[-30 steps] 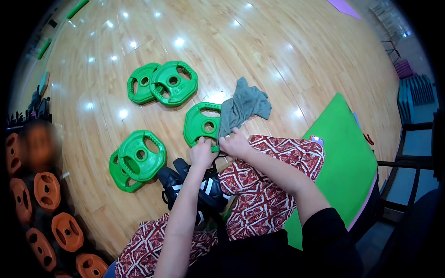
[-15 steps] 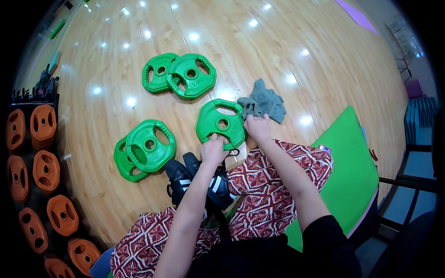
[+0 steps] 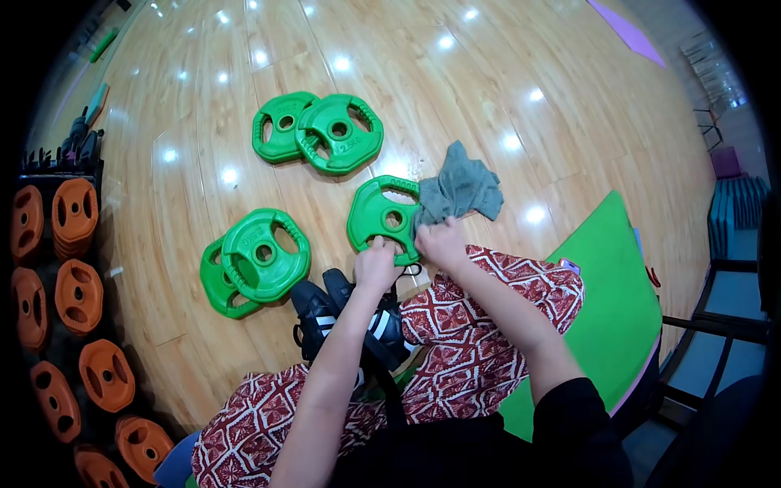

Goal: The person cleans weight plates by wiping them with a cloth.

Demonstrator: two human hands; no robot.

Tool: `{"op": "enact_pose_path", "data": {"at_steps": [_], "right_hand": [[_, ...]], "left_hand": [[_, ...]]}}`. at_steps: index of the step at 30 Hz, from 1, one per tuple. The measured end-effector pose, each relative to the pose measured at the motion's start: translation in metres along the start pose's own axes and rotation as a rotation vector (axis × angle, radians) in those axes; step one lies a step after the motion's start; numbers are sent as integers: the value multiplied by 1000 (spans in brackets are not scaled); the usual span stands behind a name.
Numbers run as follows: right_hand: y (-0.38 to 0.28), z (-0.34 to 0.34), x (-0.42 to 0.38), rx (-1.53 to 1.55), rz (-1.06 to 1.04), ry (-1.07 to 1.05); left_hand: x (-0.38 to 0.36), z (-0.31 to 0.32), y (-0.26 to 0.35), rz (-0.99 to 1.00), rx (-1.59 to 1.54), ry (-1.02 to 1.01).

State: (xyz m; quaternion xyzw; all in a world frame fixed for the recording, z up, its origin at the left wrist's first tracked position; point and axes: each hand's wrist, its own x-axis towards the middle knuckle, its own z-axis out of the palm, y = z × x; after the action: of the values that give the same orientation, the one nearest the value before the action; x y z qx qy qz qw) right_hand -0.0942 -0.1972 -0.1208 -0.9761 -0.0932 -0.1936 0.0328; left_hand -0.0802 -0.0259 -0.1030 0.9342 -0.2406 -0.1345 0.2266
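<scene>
A green weight plate lies flat on the wooden floor just beyond my knees. My left hand grips its near rim. My right hand holds a grey cloth pressed against the plate's right side; most of the cloth is spread over the floor past the plate. My legs in red patterned trousers and black shoes with white stripes are below my hands.
Two pairs of overlapping green plates lie on the floor, one pair at the back and one at the left. Orange plates sit on a rack along the left edge. A green mat lies to my right, with dark furniture beyond.
My right hand drew the grey cloth back toward me across the plate's right side after pushing it away. My left hand stayed on the plate's near rim.
</scene>
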Motion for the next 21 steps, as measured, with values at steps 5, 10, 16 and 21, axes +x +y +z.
{"op": "enact_pose_path", "data": {"at_steps": [5, 10, 16, 21], "right_hand": [[24, -2, 7, 5, -249, -93], [-4, 0, -1, -22, -109, -148], [25, 3, 18, -36, -136, -156], [9, -6, 11, 37, -189, -125]], "left_hand": [[1, -3, 2, -10, 1, -11], [1, -2, 1, -12, -8, -10], [0, -1, 0, -9, -24, -6], [-1, -3, 2, -6, -22, -6]]}}
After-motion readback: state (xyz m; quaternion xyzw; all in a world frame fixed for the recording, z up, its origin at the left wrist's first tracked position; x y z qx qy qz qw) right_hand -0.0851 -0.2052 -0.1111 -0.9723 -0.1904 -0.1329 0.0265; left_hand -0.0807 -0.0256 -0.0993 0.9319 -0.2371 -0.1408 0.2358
